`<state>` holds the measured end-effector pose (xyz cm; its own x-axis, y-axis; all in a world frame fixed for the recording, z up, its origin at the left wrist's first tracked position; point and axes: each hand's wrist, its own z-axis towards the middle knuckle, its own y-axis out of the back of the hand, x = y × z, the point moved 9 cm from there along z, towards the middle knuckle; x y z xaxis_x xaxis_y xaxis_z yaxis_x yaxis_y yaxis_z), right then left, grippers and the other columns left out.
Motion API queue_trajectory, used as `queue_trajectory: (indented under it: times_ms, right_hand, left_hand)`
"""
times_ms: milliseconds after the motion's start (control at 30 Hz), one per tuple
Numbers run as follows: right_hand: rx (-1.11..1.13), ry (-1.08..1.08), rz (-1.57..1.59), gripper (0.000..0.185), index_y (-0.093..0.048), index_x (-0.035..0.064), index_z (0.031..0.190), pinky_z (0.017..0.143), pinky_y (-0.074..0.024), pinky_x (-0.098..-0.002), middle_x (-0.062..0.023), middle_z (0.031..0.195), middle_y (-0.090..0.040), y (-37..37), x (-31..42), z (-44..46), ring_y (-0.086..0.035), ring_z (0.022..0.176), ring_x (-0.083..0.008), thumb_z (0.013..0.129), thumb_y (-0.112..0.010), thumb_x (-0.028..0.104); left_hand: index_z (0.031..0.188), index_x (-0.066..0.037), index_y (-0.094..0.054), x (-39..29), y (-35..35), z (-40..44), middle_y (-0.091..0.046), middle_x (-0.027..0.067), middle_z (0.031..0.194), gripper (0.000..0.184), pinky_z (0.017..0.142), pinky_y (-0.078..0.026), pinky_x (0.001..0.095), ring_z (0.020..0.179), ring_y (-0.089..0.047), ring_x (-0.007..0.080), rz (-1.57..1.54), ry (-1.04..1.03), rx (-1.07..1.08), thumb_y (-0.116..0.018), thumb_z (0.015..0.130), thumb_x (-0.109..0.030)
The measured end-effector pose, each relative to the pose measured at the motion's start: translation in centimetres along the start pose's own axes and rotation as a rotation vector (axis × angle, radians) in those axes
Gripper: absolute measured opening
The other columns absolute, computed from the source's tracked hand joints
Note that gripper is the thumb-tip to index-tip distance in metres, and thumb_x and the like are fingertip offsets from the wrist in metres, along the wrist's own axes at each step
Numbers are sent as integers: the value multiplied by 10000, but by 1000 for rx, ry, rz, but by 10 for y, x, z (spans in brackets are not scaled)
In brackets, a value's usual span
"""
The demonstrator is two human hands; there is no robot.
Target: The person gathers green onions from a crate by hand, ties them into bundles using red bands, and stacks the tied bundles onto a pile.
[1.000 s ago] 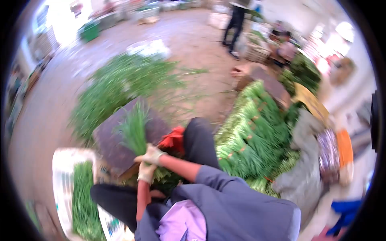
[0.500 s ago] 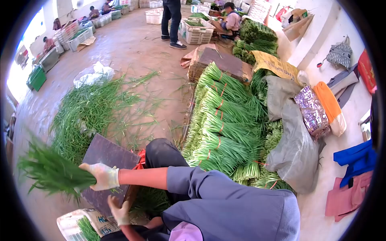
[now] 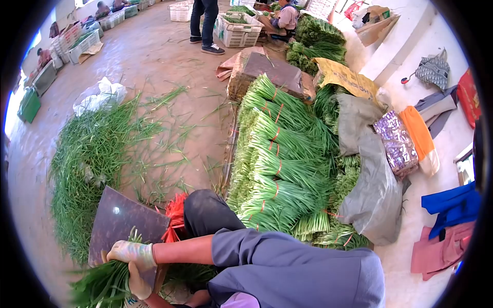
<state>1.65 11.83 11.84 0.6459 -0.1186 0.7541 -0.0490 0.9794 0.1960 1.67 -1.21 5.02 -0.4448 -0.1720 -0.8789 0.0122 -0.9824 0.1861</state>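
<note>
My right hand (image 3: 132, 254), in a pale stained glove, is closed round a bunch of long green stalks (image 3: 102, 285) at the lower left. Just below it my left hand (image 3: 138, 283), also gloved, presses against the same bunch with its fingers wrapped round it. Short stalk ends stick up above my right hand, while the leafy part hangs to the lower left, blurred. Both hands are over the near edge of a dark board (image 3: 123, 218). Red ties (image 3: 175, 215) hang beside the board, near my knee.
Tied green bundles (image 3: 282, 164) are stacked at the centre right, beside a grey sheet (image 3: 377, 190). Loose greens (image 3: 87, 164) lie on the floor at the left, near a white plastic bag (image 3: 100, 96). A standing person (image 3: 204, 23) and a seated person (image 3: 287, 18) are near white crates (image 3: 239, 35).
My right hand has brought the bunch down and closer to my body. My left hand, apart from it before, has closed on the bunch. The view has shifted slightly.
</note>
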Motion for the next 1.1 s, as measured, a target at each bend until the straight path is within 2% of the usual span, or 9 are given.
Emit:
queue_trajectory:
  times_ms: [67, 133, 200, 400, 600, 733, 833, 967, 1100]
  right_hand:
    - [-115, -203, -213, 421, -617, 96, 967, 875, -452, -444, -114, 916, -638, -16, -60, -24, -595, 989, -361, 604, -750, 262]
    - [234, -214, -331, 403, -632, 98, 994, 937, -445, -407, -90, 972, -644, -25, -69, -29, -610, 1019, -317, 647, -718, 285]
    - [94, -76, -251, 386, -641, 87, 975, 908, -458, -417, -104, 999, -651, -21, -44, -24, -609, 1048, -319, 646, -721, 272]
    - [184, -205, -301, 379, -634, 76, 926, 857, -477, -418, -127, 917, -665, -39, -75, -32, -641, 956, -336, 589, -744, 209]
    - [313, -66, -336, 189, -653, 86, 747, 707, -517, -463, -162, 767, -664, -15, 14, -3, -655, 758, -375, 627, -734, 207]
    - [617, -163, -442, 611, -613, 21, 1110, 955, -470, -443, -202, 1093, -632, -39, -21, -28, -577, 1093, -388, 613, -844, 291]
    - [789, -332, -438, 747, -533, 63, 1294, 963, -483, -457, -226, 1179, -604, -37, -37, -40, -584, 1128, -393, 668, -848, 321]
    - [572, -247, -417, 427, -587, 67, 1228, 893, -514, -431, -165, 1141, -645, -25, -26, -19, -628, 1057, -346, 818, -698, 115]
    - [369, -373, 224, 316, -680, 47, 1075, 796, -539, -382, -131, 918, -691, -46, 29, -5, -674, 860, -291, 802, -744, 191]
  left_hand:
    - [1482, 36, -304, 24, -19, -1, -420, 155, 1495, 878, 1159, -266, 426, 1366, -396, 287, 6, 100, 30, -760, 833, -340]
    - [1488, 31, -308, 14, -30, 3, -399, 149, 1505, 869, 1150, -286, 400, 1357, -406, 260, 79, 79, 57, -758, 834, -320]
    - [1490, 30, -310, -7, -28, -11, -421, 147, 1491, 855, 1145, -291, 401, 1353, -410, 253, -182, 143, 12, -745, 840, -315]
    - [1473, 28, -334, 26, -25, -9, -481, 176, 1442, 817, 1136, -310, 426, 1309, -465, 280, -73, 183, -107, -732, 827, -274]
    - [1283, -26, -504, -11, 14, -26, -598, 126, 1251, 438, 1112, -349, 406, 1244, -521, 264, -349, 306, -334, -620, 883, -163]
    - [1119, -58, -602, -33, 80, -17, -627, 93, 1085, 244, 1073, -396, 411, 1186, -537, 254, -827, 127, -347, -628, 876, -56]
    - [1035, -82, -601, -61, 134, -17, -623, 46, 1000, 203, 1050, -396, 437, 1121, -553, 268, -820, 45, -355, -657, 840, -79]
    - [1007, -99, -606, -62, 170, -31, -624, 34, 952, 219, 1002, -421, 452, 1091, -542, 288, -893, 41, -350, -679, 801, -87]
    - [975, -105, -623, -62, 153, -42, -666, 40, 963, 194, 1045, -377, 444, 1121, -544, 266, -997, 83, -308, -685, 792, -91]
